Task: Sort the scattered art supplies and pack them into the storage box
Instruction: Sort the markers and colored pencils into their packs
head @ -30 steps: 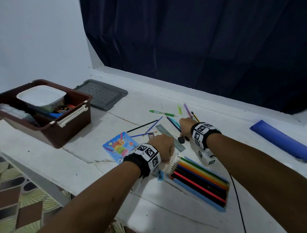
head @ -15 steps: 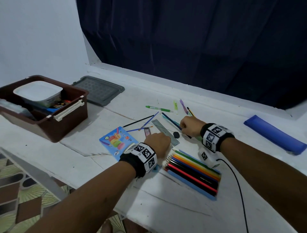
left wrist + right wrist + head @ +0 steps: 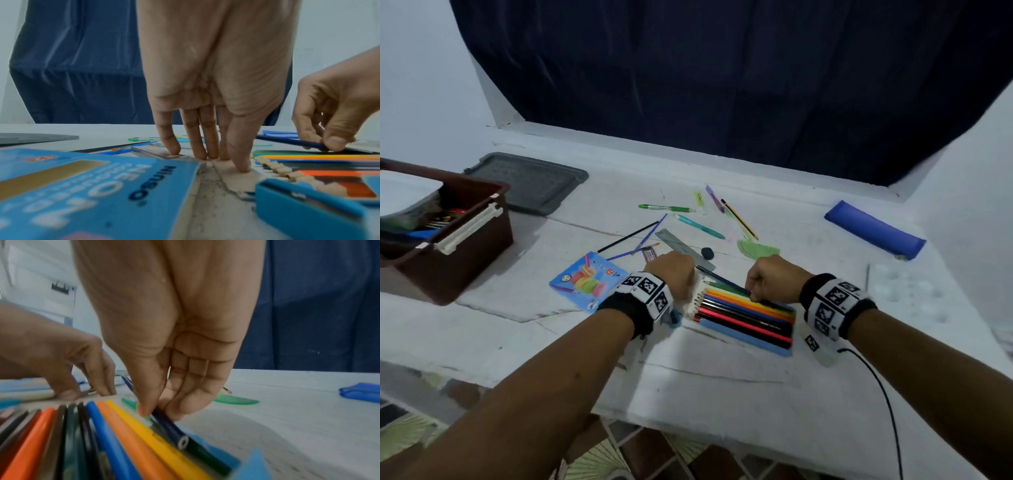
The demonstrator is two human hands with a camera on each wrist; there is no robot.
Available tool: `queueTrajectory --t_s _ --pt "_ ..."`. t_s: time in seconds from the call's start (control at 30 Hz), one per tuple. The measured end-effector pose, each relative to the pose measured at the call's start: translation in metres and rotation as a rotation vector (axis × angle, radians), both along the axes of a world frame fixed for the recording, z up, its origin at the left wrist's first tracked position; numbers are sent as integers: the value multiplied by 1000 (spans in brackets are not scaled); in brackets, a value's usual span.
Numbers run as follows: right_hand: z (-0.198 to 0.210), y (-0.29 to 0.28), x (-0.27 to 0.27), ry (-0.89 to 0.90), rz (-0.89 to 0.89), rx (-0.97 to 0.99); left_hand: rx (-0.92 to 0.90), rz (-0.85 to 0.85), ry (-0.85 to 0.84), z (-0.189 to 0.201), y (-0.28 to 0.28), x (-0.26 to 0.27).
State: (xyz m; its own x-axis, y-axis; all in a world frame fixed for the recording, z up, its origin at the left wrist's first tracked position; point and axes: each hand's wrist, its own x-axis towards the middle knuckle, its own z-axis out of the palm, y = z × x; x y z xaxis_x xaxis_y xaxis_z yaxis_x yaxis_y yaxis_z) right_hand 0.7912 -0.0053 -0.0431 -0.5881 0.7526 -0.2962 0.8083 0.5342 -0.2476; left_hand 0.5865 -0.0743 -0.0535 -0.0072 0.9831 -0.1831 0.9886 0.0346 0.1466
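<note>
Pinching a dark blue pencil (image 3: pixel 726 281), right hand (image 3: pixel 774 278) meets pencil tray (image 3: pixel 748 339).

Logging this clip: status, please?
Right hand pinches dark blue pencil at tray. Left hand fingertips press down by pencil tips. Nothing blocking.

You worked in what looked like a room of a home: a rough white-painted ledge (image 3: pixel 722 387) under a dark navy cloth curtain (image 3: pixel 722 85), plain white walls (image 3: pixel 421 85) to left and right, and patterned brown and cream floor tiles (image 3: pixel 640 452) at the near edge.
</note>
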Motion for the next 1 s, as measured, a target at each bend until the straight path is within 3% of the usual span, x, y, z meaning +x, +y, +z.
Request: queueTrajectory --t_s 0.33,0.73,1.0 --pt "-5 -19 23 -178 -142 140 -23 -51 -75 -1 7 -13" --pt "-4 -32 4 -122 -205 129 -10 -89 -87 -8 14 -18" --pt "-2 -37 7 -99 -238 128 -63 -247 -31 -2 18 -16"
